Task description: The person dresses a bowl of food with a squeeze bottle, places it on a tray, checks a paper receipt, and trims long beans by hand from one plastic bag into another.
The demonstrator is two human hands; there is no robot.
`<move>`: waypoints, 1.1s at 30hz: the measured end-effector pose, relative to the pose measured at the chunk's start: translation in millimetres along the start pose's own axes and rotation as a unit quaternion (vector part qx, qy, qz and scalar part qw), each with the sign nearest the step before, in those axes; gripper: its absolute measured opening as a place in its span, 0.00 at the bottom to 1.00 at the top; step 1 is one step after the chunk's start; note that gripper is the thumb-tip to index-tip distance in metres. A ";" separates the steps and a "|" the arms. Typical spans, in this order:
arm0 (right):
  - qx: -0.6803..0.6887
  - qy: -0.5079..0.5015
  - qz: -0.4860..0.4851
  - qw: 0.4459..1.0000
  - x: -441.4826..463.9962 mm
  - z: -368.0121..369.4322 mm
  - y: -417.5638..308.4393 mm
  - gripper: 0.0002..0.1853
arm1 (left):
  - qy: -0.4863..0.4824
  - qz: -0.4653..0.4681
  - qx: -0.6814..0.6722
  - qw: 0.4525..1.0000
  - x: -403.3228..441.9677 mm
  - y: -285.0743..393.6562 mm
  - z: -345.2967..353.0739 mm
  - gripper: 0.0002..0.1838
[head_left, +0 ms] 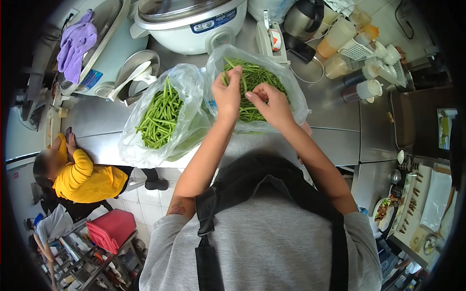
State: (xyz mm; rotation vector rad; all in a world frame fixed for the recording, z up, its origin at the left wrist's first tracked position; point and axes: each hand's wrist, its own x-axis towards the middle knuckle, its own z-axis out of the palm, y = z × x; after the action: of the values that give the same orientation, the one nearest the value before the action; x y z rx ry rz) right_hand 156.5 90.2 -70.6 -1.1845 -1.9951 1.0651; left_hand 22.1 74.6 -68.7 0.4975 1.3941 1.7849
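Observation:
Two clear plastic bags lie open side by side on the steel counter. The left bag holds cut green bean pieces; the right bag holds a heap of thin green stalks. Over the right bag's left part is my left hand, its thumb and fingers pinched around a green stalk. My right hand hovers over the same heap, just right of the left one, with fingers curled and thumb against the index finger; what it holds, if anything, is too small to tell.
Behind the bags stand a white rice cooker, a metal bowl with a ladle and a small scale. Bottles and a kettle are at the back right. A person in yellow sits at the left.

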 end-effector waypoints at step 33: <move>-0.195 -0.065 -0.141 0.968 56.1 -29.4 45.1 0.09 | -0.185 0.108 0.404 0.890 66.1 -6.7 -25.7 0.12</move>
State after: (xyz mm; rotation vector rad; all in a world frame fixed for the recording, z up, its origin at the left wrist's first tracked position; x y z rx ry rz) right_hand 174.7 163.4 -89.6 -0.9915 -2.4667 0.6387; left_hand -33.9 110.7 -93.8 1.3949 1.8024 1.0921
